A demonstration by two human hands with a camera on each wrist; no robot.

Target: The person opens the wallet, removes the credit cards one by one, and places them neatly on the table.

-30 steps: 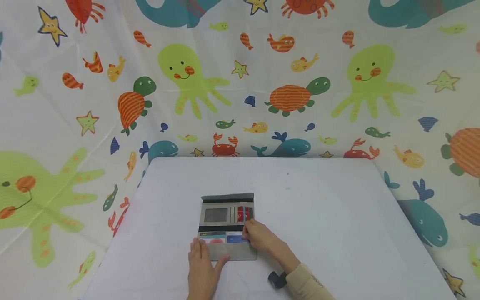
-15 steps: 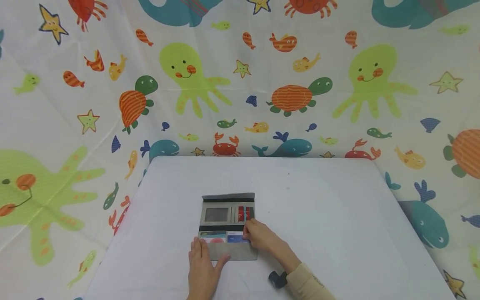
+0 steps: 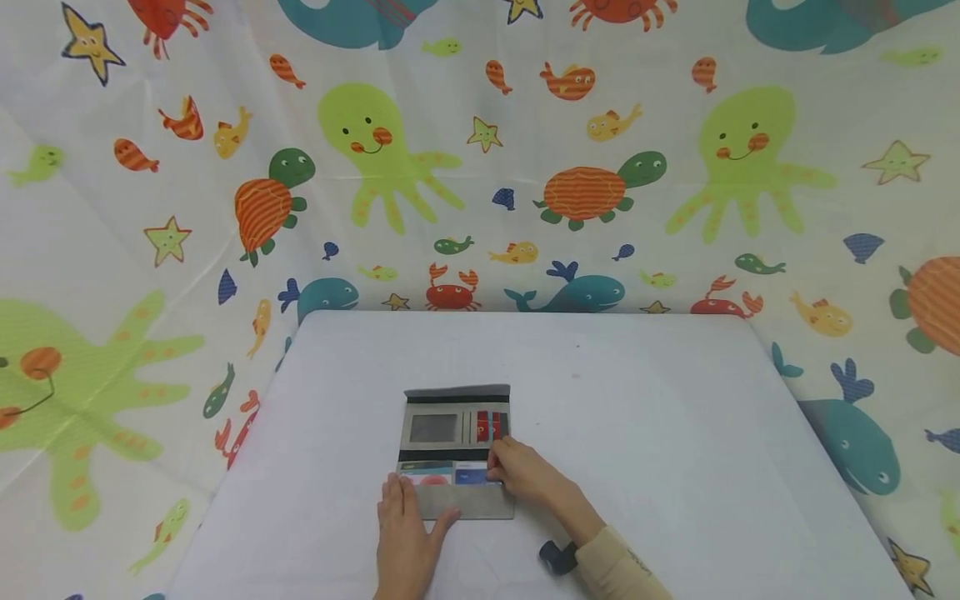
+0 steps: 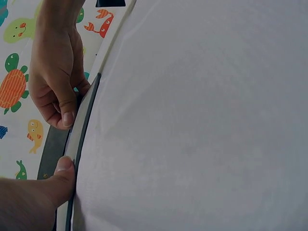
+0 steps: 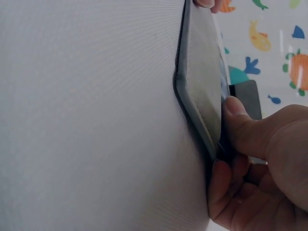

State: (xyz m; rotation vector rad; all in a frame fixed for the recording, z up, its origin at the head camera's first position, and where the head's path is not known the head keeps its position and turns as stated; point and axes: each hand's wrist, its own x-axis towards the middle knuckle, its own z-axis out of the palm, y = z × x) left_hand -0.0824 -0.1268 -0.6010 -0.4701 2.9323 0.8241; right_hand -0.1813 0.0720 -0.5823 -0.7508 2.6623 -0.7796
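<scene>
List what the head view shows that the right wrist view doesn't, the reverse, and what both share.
Head view only: the window and red cards in the far half of the wallet, plus a beige sleeve.

Right wrist view only: the pocket's stitching and the lower fingers of the right hand, curled.

Both: the wallet, the right hand, the white tabletop, the sea-creature cloth and the left hand, though the right wrist view catches only its fingertips.

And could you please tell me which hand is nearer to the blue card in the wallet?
Right. The right hand is at the right end of the blue card; the left hand is farther off, at the wallet's lower left.
</scene>
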